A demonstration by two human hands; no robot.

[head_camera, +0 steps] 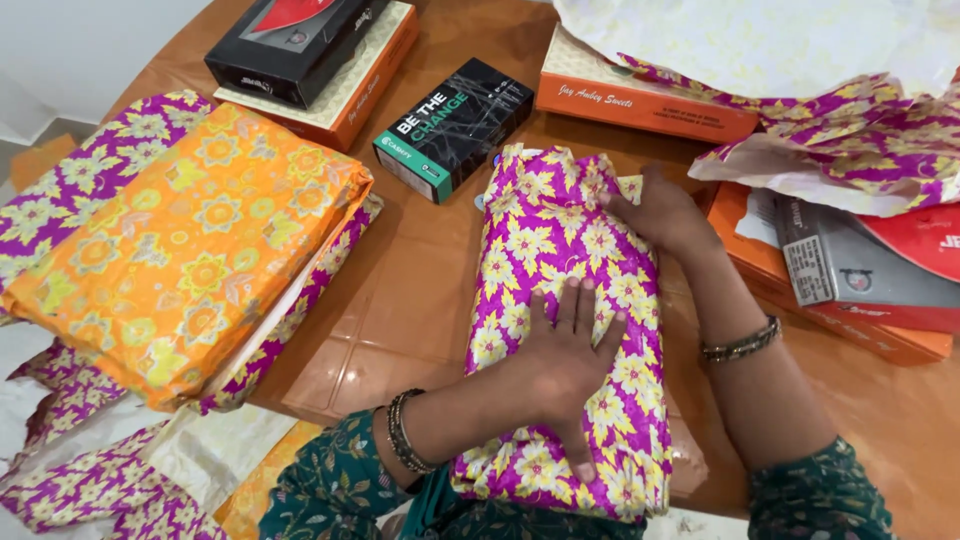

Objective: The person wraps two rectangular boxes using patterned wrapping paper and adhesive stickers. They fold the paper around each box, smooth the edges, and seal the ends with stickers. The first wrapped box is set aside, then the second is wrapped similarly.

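A long box wrapped in purple paper with yellow flowers [540,240] lies on the brown table in front of me. My left hand [565,360] rests flat on its top, fingers spread, pressing the paper down. My right hand [665,212] is at the far right end of the parcel, fingers pushing against the folded paper there. Both wrists wear metal bangles.
A stack of orange and purple flowered wrapping sheets [190,240] lies at left. A black and green box [455,125], a black box on an orange box [300,50] and another orange box [640,95] sit at the back. Crumpled wrapping paper [840,140] and more boxes [850,270] lie at right.
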